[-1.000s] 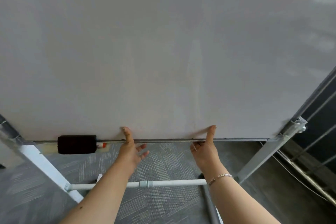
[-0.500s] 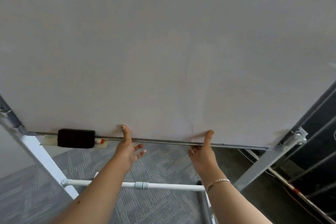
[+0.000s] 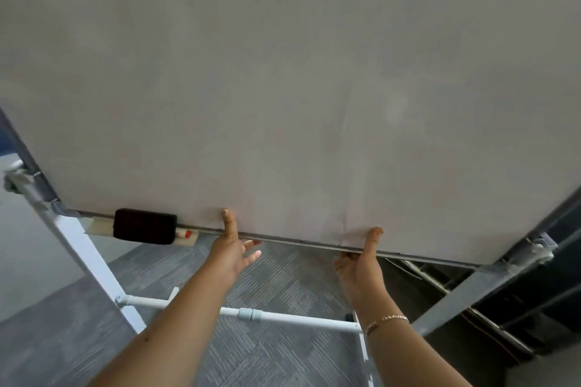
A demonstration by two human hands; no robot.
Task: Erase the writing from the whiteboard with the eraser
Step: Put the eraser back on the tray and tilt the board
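Observation:
The whiteboard fills the upper view, and its grey-white face shows no writing, only faint smears. A black eraser lies on the small tray at the board's lower left edge, next to a red-tipped marker. My left hand is right of the eraser; its thumb presses on the board's face at the bottom rail and its fingers spread loosely below. My right hand holds the bottom rail, thumb on the face and fingers curled under it.
The board hangs in a white metal stand, with a leg at left, a crossbar below my arms and a grey leg at right. Grey patterned carpet lies underneath. Dark shelving or rails stand at the right.
The board's bottom edge now slants down to the right in view, and its left corner sits higher. Both hands stay on the rail, the right one lower than before.

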